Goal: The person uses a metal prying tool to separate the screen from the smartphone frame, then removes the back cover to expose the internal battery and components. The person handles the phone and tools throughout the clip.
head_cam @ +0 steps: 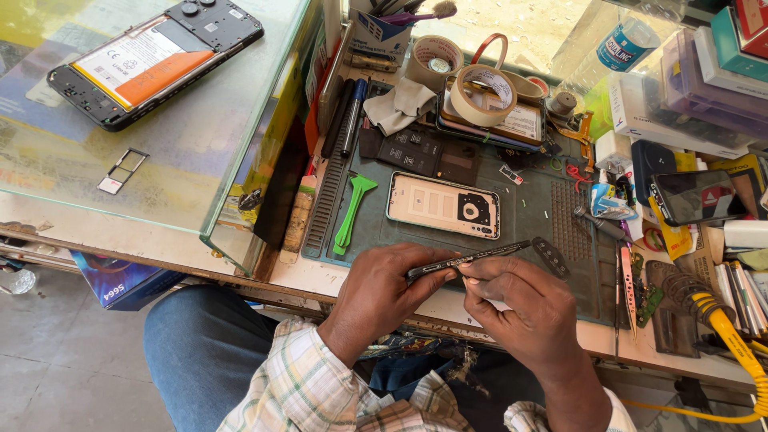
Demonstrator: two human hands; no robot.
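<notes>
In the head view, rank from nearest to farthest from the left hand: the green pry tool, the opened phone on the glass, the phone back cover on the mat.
From the left hand:
1. phone back cover, on the mat just above the hand.
2. green pry tool, slightly farther, up and to the left.
3. opened phone, far upper left on the glass.

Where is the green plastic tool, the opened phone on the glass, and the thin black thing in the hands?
green plastic tool (pixel 353 214): head view, middle of its handle.
opened phone (pixel 156 60): head view, on its battery.
thin black part (pixel 480 256): head view, mid-length, between the left hand (pixel 376 292) and right hand (pixel 520 308).
</notes>
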